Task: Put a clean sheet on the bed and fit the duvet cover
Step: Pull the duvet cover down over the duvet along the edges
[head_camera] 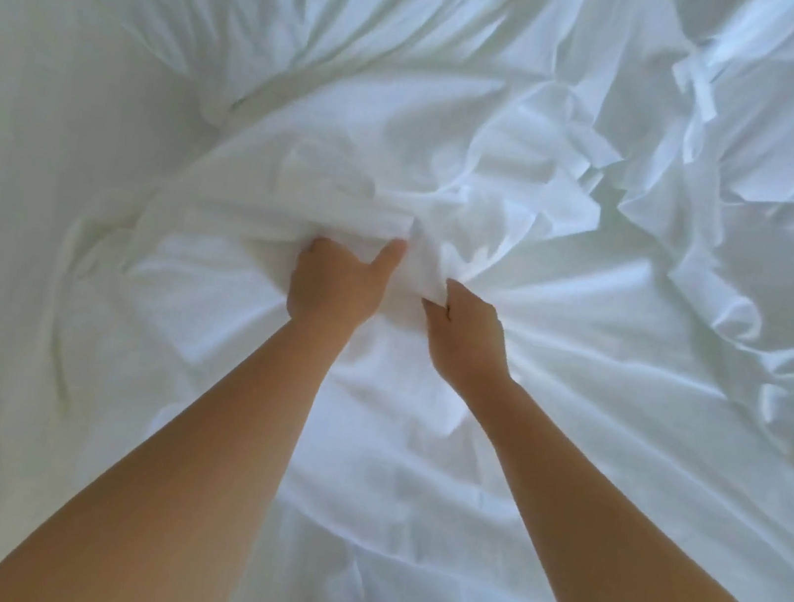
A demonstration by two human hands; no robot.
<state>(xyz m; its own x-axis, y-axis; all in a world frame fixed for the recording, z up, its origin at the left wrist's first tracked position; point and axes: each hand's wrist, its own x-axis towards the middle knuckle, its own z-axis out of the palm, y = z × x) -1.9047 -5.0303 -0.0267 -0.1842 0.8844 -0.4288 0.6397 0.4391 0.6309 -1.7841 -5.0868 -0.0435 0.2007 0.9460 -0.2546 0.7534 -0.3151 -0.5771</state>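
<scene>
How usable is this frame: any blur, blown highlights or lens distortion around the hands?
Head view: soft overall; white bedding around the left hand and right hand is washed out, folds faint; far-right folds look motion-smeared; wide-angle lens stretches the forearms; left edge dims.

Both bare arms [229, 430] stretched forward, close together. The left hand [335, 285] clenched white cloth [420, 270], thumb raised; the right hand [465, 332] pinched the same cloth.

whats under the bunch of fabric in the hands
Only more white sheet, creased. The left hand has its fingers buried in the bunch; anything beneath is covered.
</scene>
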